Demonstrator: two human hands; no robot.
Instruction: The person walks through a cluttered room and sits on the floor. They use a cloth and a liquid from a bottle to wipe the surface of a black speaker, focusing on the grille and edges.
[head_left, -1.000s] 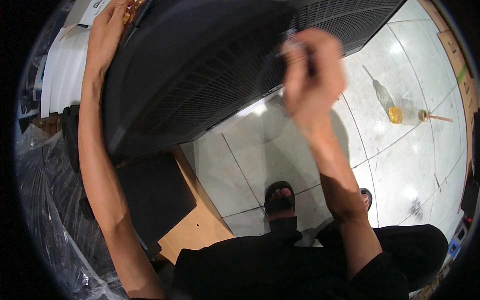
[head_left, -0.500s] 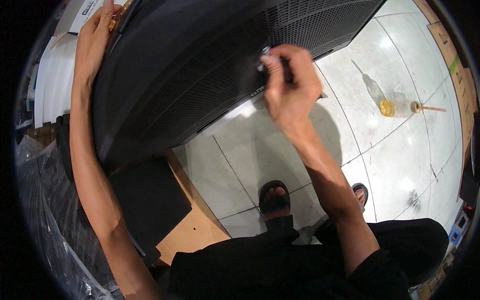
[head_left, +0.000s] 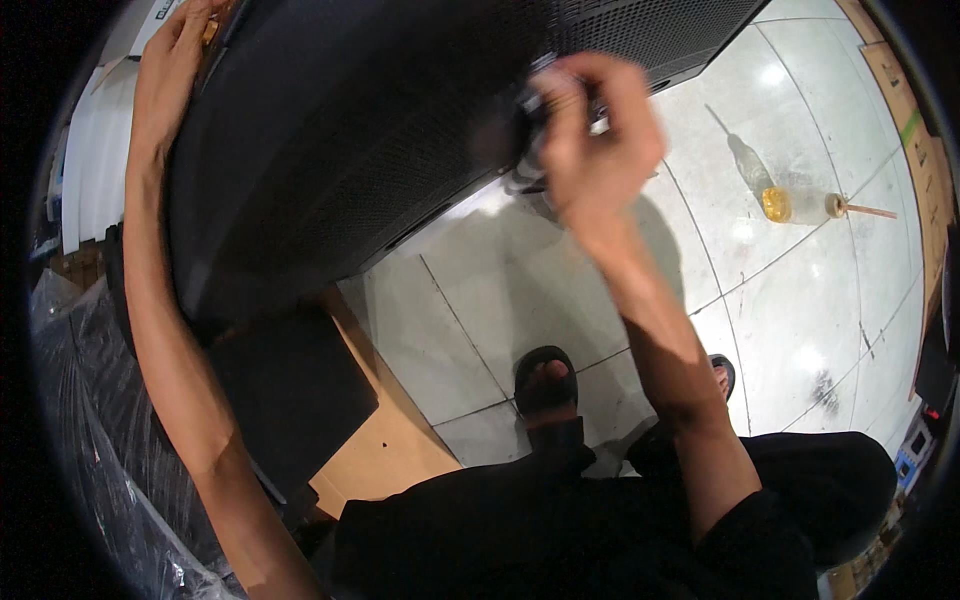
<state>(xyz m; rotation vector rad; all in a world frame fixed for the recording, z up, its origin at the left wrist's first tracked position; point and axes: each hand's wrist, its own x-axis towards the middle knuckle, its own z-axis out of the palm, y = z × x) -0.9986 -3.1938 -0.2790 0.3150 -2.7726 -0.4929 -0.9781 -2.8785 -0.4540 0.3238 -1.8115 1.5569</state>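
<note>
A large black cabinet [head_left: 330, 150] with perforated grilles spans the top of the view, tilted. My left hand [head_left: 172, 65] is at its upper left edge, fingers curled at the rim beside a small yellow-orange part [head_left: 211, 30]. The top of that hand is cut off by the picture's edge. My right hand [head_left: 605, 140] is in front of the grille, blurred by motion. Its thumb and fingers are pinched on a small dark, shiny thing [head_left: 535, 90], too smeared to name.
Below left lie a dark flat panel [head_left: 290, 400], brown cardboard [head_left: 390, 450] and clear plastic wrap [head_left: 100, 450]. On the tiled floor at right lies a clear bottle [head_left: 800, 206] with yellow liquid and a stick from its neck. Cardboard boxes [head_left: 920, 170] line the right edge.
My right hand has moved up and slightly right along the grille, still pinched. My left hand has shifted a little up and left, along with the cabinet's edge in view.
</note>
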